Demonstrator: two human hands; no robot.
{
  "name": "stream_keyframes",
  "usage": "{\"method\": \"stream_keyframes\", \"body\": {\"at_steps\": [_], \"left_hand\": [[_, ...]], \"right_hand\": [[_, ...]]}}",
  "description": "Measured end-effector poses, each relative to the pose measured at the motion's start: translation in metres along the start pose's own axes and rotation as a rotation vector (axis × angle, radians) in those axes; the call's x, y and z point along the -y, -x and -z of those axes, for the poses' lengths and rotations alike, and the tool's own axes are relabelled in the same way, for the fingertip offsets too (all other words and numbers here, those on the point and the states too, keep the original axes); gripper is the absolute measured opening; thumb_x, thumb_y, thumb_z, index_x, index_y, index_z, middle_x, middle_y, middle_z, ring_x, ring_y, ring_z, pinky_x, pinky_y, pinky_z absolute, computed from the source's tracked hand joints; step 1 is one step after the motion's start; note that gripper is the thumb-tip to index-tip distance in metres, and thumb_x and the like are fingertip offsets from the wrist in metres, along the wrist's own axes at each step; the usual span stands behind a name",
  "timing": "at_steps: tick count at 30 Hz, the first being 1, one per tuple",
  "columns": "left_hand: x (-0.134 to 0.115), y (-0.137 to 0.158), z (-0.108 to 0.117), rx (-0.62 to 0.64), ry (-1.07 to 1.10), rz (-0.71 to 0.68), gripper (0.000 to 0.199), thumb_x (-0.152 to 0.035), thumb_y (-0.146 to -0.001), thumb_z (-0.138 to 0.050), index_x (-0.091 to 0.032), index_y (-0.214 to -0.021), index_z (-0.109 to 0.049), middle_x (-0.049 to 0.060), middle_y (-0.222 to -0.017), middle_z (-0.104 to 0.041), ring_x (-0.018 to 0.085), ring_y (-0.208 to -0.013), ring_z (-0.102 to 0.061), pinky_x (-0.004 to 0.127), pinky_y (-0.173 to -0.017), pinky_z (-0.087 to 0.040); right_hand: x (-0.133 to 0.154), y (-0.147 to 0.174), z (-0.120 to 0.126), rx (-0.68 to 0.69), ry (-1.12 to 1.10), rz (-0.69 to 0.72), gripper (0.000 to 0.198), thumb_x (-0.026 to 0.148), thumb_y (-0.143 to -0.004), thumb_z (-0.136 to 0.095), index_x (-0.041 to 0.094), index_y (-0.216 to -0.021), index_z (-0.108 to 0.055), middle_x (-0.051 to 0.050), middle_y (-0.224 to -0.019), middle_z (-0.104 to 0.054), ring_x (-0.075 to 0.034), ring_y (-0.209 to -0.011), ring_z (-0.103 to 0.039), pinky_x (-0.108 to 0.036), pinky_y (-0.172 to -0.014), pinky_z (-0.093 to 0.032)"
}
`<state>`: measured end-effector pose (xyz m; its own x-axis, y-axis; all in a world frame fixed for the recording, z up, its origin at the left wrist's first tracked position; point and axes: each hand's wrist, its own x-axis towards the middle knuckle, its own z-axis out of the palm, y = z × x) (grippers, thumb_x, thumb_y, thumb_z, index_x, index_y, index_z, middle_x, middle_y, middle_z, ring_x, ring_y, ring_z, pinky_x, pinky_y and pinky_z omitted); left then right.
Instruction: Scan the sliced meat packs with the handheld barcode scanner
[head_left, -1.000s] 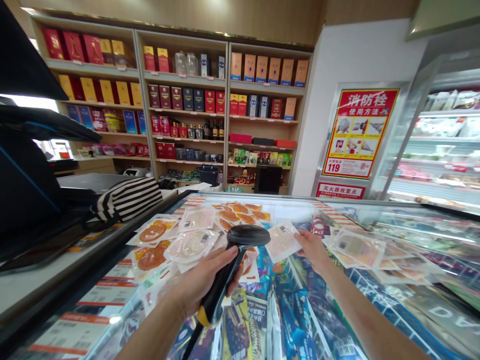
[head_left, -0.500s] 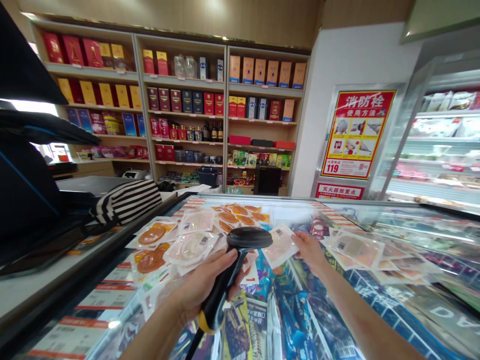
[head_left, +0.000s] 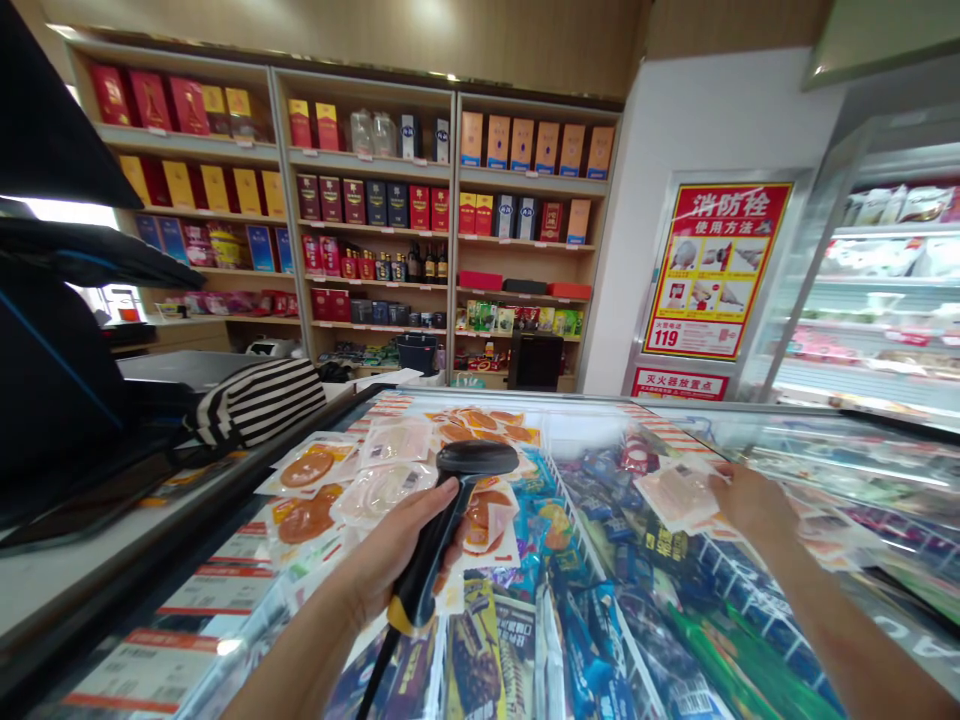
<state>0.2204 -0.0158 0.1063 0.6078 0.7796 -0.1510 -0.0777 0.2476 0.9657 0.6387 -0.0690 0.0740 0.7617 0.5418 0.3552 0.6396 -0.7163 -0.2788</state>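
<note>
"So, the left hand (head_left: 397,550)?"
"Fingers wrapped round a smooth black barcode scanner (head_left: 433,545)."
"And the right hand (head_left: 754,508)?"
"Fingers pinching a flat, glossy plastic packet (head_left: 677,491), moved from beside the scanner to the right-hand pile (head_left: 836,528)."

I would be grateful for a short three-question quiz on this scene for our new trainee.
1. Multiple choice: What does the left hand hold?
A) a price label
B) a handheld scanner
C) a glass bottle

2. True or false: The right hand is also gripping the handheld scanner.

3. Fill in the gap: The large number near the lower left of the red-and-yellow poster is ___.

Key:
1. B
2. False; it holds a pale flat packet, well away from the handheld scanner.
3. 119
</note>
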Motion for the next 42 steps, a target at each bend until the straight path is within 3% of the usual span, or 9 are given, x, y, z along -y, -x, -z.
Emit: {"method": "stream_keyframes", "body": {"at_steps": [3, 6, 12, 16, 20, 24, 28, 36, 42], "left_hand": [[-0.003, 0.003, -0.005, -0.054, 0.030, -0.023, 0.033, -0.046, -0.070, -0.042, -0.014, -0.063, -0.047, -0.002, -0.047, -0.045, 0.007, -0.038, -0.039, 0.019, -0.038, -0.029], [-0.008, 0.004, -0.006, -0.074, 0.055, -0.050, 0.030, -0.044, -0.069, -0.044, -0.014, -0.065, -0.047, -0.001, -0.051, -0.049, 0.006, -0.038, -0.040, 0.019, -0.039, -0.030], [-0.016, 0.006, -0.002, -0.112, 0.073, -0.040, 0.031, -0.045, -0.069, -0.044, -0.015, -0.060, -0.045, -0.002, -0.046, -0.048, 0.006, -0.036, -0.039, 0.017, -0.036, -0.028], [-0.018, 0.006, 0.000, -0.133, 0.092, -0.034, 0.028, -0.044, -0.069, -0.045, -0.016, -0.064, -0.047, -0.003, -0.045, -0.048, 0.006, -0.034, -0.039, 0.016, -0.033, -0.027], [-0.019, 0.005, 0.004, -0.126, 0.114, -0.025, 0.028, -0.044, -0.069, -0.046, -0.016, -0.070, -0.048, -0.003, -0.047, -0.049, 0.007, -0.036, -0.042, 0.017, -0.034, -0.029], [-0.019, 0.004, 0.005, -0.107, 0.090, 0.012, 0.032, -0.046, -0.068, -0.045, -0.014, -0.064, -0.048, -0.002, -0.045, -0.048, 0.007, -0.036, -0.041, 0.017, -0.033, -0.029], [-0.014, 0.003, 0.004, -0.073, 0.102, 0.005, 0.034, -0.047, -0.067, -0.045, -0.014, -0.061, -0.048, 0.000, -0.051, -0.050, 0.007, -0.039, -0.042, 0.018, -0.035, -0.030], [-0.005, 0.004, -0.002, 0.043, 0.051, 0.014, 0.034, -0.047, -0.070, -0.041, -0.014, -0.063, -0.048, -0.001, -0.047, -0.046, 0.007, -0.039, -0.040, 0.019, -0.038, -0.030], [-0.005, 0.007, -0.008, 0.125, 0.053, -0.001, 0.030, -0.042, -0.072, -0.042, -0.013, -0.068, -0.050, 0.001, -0.059, -0.051, 0.006, -0.043, -0.042, 0.018, -0.041, -0.030]], "right_hand": [[-0.003, 0.007, 0.006, -0.111, 0.078, 0.010, 0.034, 0.029, -0.068, -0.038, 0.016, -0.093, -0.057, -0.017, -0.091, -0.056, -0.031, -0.084, -0.051, -0.041, -0.063, -0.037], [0.029, 0.028, 0.001, -0.225, 0.063, 0.165, 0.034, 0.032, -0.070, -0.037, 0.018, -0.094, -0.056, -0.013, -0.098, -0.054, -0.030, -0.092, -0.047, -0.042, -0.069, -0.036], [0.145, 0.071, -0.036, 0.230, -0.324, 0.443, 0.034, 0.039, -0.072, -0.037, 0.017, -0.083, -0.059, -0.008, -0.083, -0.063, -0.018, -0.080, -0.056, -0.026, -0.070, -0.039], [0.202, 0.075, -0.053, 0.366, -0.384, 0.301, 0.034, 0.044, -0.067, -0.043, 0.015, -0.067, -0.061, -0.013, -0.078, -0.063, -0.022, -0.083, -0.055, -0.027, -0.068, -0.040], [0.226, 0.071, -0.061, 0.421, -0.445, 0.183, 0.028, 0.039, -0.057, -0.055, 0.013, -0.064, -0.059, -0.016, -0.076, -0.063, -0.025, -0.081, -0.056, -0.027, -0.060, -0.041], [0.217, 0.071, -0.058, 0.523, -0.601, 0.105, 0.010, 0.024, -0.056, -0.053, 0.015, -0.060, -0.056, -0.009, -0.061, -0.062, -0.020, -0.065, -0.058, -0.024, -0.049, -0.041], [0.182, 0.071, -0.041, 0.589, -0.803, 0.074, 0.006, 0.020, -0.060, -0.047, 0.016, -0.063, -0.051, -0.001, -0.054, -0.058, -0.014, -0.055, -0.057, -0.021, -0.044, -0.042], [0.123, 0.065, -0.031, 0.458, -1.170, -0.047, 0.011, 0.026, -0.059, -0.047, 0.019, -0.067, -0.043, 0.005, -0.050, -0.048, -0.010, -0.047, -0.050, -0.022, -0.044, -0.043], [0.109, 0.065, -0.033, 0.431, -1.198, 0.026, 0.014, 0.030, -0.060, -0.045, 0.020, -0.069, -0.040, 0.004, -0.054, -0.050, -0.012, -0.053, -0.052, -0.024, -0.049, -0.044]]}}
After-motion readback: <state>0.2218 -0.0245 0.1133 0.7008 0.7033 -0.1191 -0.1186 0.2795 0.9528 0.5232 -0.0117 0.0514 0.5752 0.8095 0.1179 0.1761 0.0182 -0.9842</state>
